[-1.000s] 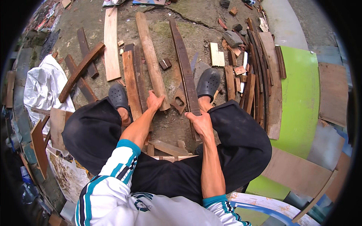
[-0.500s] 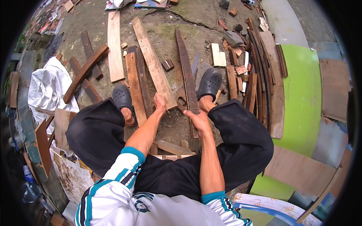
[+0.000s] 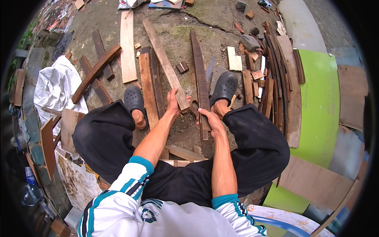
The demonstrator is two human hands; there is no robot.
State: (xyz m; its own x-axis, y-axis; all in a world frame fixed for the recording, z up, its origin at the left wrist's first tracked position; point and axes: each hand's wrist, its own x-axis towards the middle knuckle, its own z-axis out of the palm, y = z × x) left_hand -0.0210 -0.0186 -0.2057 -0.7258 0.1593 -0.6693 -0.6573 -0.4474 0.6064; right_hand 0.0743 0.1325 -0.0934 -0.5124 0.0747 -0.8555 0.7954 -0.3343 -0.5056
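Note:
My left hand (image 3: 173,103) is closed round the near end of a long light wooden plank (image 3: 162,57), its fingertips showing past the plank's right edge. The plank slants away to the far left. To the right, my right hand (image 3: 213,120) grips a long dark wooden board (image 3: 199,71) close to its near end, thumb on the upper face. Partly covered by this board is a handsaw (image 3: 211,66), its blade showing on the right and its brown handle between my hands. Just left of the light plank, a reddish-brown board (image 3: 147,87) lies beside a darker one (image 3: 158,85).
My feet in dark clogs (image 3: 134,98) flank the work spot. Crossed dark boards (image 3: 96,73) and a white sheet (image 3: 59,85) lie at left, with a pale plank (image 3: 128,47) farther off. Stacked strips (image 3: 282,79), stones (image 3: 249,42) and a green panel (image 3: 318,106) are at right.
My left hand has wrapped round the light plank's near end, and the plank has turned to show a narrower face. My right fingers have moved across the dark board. The whole view has shifted slightly.

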